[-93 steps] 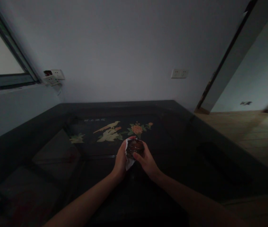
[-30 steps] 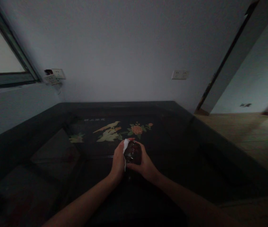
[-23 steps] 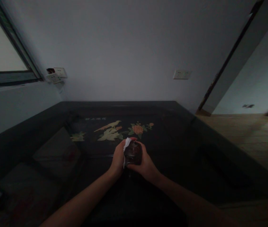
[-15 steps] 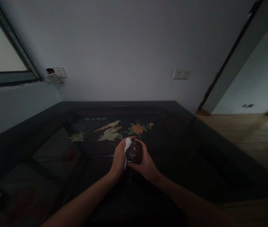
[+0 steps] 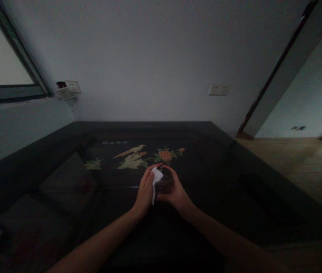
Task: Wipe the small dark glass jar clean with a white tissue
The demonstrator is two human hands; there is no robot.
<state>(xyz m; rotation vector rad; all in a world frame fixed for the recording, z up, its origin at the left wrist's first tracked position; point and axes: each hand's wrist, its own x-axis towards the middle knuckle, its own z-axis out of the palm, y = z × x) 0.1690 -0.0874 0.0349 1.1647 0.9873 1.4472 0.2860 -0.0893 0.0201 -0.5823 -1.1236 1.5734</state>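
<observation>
A small dark, glossy rounded object, perhaps a jar or cup, is held over the black table. My right hand is wrapped round its right side and underside. My left hand is closed on a piece of white tissue and presses it against the object's left side. The room is dim, so the object's details are hard to make out.
The table top carries a painted bird and flower design just beyond my hands. A white wall with sockets stands behind, a window at the left, and a wooden floor through a doorway at the right.
The tissue has slid from the object's left edge up over its top left, and my left fingers have spread further across it. Both hands have stayed in the same spot above the table.
</observation>
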